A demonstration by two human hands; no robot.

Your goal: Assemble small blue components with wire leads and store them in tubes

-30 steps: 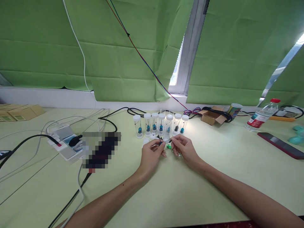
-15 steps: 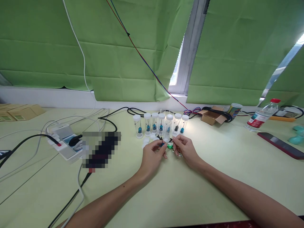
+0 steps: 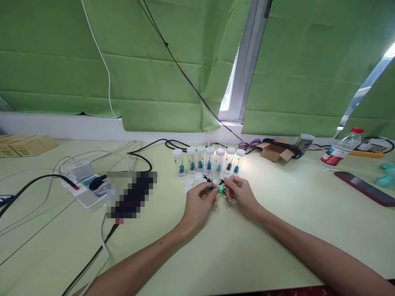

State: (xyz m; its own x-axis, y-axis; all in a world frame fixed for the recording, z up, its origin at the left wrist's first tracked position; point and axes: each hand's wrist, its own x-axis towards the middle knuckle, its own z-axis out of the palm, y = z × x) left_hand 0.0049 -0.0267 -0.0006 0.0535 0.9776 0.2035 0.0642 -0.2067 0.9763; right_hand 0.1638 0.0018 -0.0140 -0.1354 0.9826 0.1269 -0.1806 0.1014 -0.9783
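Pale table [image 3: 277, 213]: both hands pinch parts before vials [image 3: 209, 163].

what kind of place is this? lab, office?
Probably a makeshift office workbench for small-parts assembly, not a proper lab: a row of capped clear vials on a desk, a power strip with trailing cables, and green blinds over a window.

1. Pale green table [image 3: 277, 230].
2. Row of capped vials [image 3: 208, 162] at the middle back.
3. Power strip [image 3: 80, 183] and cables at left.
4. Cardboard box [image 3: 274, 151], water bottle [image 3: 341, 154], phone [image 3: 364, 188] at right.
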